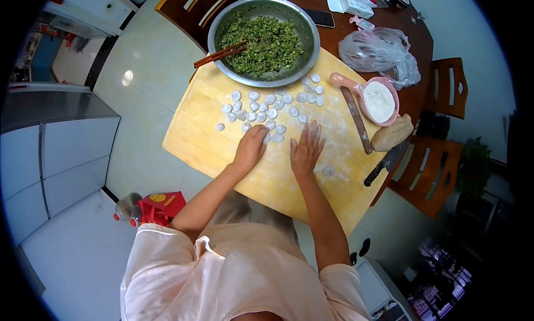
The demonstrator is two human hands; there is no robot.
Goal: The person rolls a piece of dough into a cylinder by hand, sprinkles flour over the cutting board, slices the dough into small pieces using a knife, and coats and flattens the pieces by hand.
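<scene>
Many small floured dough pieces lie scattered on a wooden board. My left hand rests at the near edge of this group, its fingertips by a dough piece and its fingers close together; what is under them is hidden. To its right, my right hand lies palm down with fingers spread, just below the group. One dough piece sits apart, to the right of my right wrist. A steel bowl of chopped green filling, with brown chopsticks, stands at the board's far edge.
At the board's right are a rolling pin, a pink scoop of flour, a dough lump and a knife. Beyond lie a plastic bag and a phone. Chairs surround the table.
</scene>
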